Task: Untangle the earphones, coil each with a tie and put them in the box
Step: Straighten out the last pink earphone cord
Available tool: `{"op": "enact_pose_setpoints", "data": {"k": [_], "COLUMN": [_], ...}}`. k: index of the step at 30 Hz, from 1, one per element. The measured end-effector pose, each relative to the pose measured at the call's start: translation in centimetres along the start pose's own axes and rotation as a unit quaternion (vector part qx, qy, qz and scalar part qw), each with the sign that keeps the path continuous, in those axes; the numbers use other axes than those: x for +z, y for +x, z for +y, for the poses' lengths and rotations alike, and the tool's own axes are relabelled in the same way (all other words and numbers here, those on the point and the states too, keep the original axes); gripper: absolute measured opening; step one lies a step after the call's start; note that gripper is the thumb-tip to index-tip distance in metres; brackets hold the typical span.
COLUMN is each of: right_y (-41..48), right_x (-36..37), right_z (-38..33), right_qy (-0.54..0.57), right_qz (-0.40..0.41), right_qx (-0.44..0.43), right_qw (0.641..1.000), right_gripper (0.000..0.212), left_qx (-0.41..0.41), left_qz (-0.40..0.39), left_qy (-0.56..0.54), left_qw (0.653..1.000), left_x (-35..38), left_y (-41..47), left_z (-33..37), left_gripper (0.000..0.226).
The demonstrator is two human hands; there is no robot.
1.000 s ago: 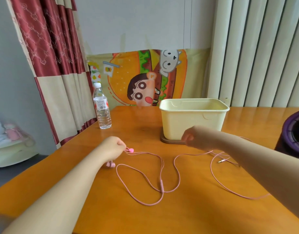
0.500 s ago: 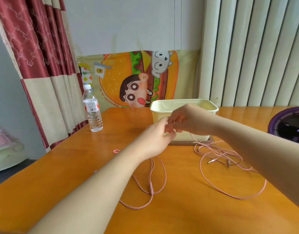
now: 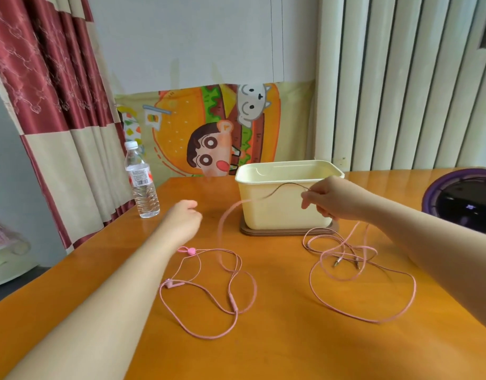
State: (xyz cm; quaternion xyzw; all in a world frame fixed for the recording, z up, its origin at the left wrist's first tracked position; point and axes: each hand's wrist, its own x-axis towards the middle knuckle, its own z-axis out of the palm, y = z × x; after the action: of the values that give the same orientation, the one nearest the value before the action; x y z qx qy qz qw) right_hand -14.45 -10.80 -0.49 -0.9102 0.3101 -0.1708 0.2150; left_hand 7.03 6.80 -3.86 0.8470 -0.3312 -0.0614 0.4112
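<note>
My right hand pinched the cord up before the box — lifting loops apart, I judge; left hand fingers hidden — can't tell.

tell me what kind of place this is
Likely a room in a home: a wooden table stands beside a red-and-cream curtain, with a cartoon burger poster on the wall behind and vertical blinds to the right.

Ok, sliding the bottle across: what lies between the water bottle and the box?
Head view: the left hand, then a raised pink earphone cable held by the right hand; otherwise bare table.
</note>
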Motion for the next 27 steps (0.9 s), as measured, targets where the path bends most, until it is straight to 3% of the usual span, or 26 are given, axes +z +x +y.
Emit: {"op": "enact_pose_setpoints", "data": {"k": [2,5,8,11,13,16,20,24,26,27], "right_y": [-0.1,-0.2,-0.6,-1.0,-1.0,-0.6,-0.1,0.2,0.2,0.2], "right_x": [0.5,1.2,1.2,0.2,-0.5,-1.1,-1.3,-1.2,-0.9,-0.7], "right_z": [-1.9,-4.6,-5.9,-5.6,-4.8,-2.9,-0.5,0.3,-0.5,-1.2], "right_qy": [-0.016,-0.03,-0.032,0.027,0.067,0.144,0.161,0.207,0.248,0.274], "right_qz": [-0.014,-0.032,-0.032,-0.031,-0.021,-0.037,-0.013,-0.031,-0.082,-0.107], "right_qx": [-0.037,-0.09,-0.112,-0.096,-0.075,-0.03,0.035,0.081,0.083,0.078], "right_qw": [0.999,0.995,0.993,0.995,0.995,0.988,0.986,0.974,0.962,0.953], "right_gripper": [0.031,0.031,0.037,0.026,0.02,0.02,0.018,0.024,0.03,0.032], "left_qx": [0.094,0.278,0.349,0.328,0.301,0.172,-0.021,-0.065,-0.041,-0.008], "left_qz": [0.007,-0.02,-0.043,-0.036,0.02,0.102,0.121,0.056,0.006,0.023], "left_qy": [0.023,0.033,0.087,0.132,0.155,0.049,-0.038,-0.061,0.007,0.05], "left_qw": [0.995,0.96,0.932,0.935,0.941,0.979,0.992,0.994,0.999,0.998], "left_x": [1.0,2.7,3.8,3.5,2.8,0.5,-3.0,-3.4,-2.5,-1.9], "left_y": [-1.1,-3.3,-4.7,-3.8,-2.6,-0.8,1.2,1.0,0.8,0.4], "left_z": [1.7,4.9,7.1,6.6,5.2,2.7,-1.7,-2.3,-1.4,-0.7], "left_gripper": [0.052,0.061,0.055,0.028,0.032,0.037,0.038,0.031,0.039,0.043]}}
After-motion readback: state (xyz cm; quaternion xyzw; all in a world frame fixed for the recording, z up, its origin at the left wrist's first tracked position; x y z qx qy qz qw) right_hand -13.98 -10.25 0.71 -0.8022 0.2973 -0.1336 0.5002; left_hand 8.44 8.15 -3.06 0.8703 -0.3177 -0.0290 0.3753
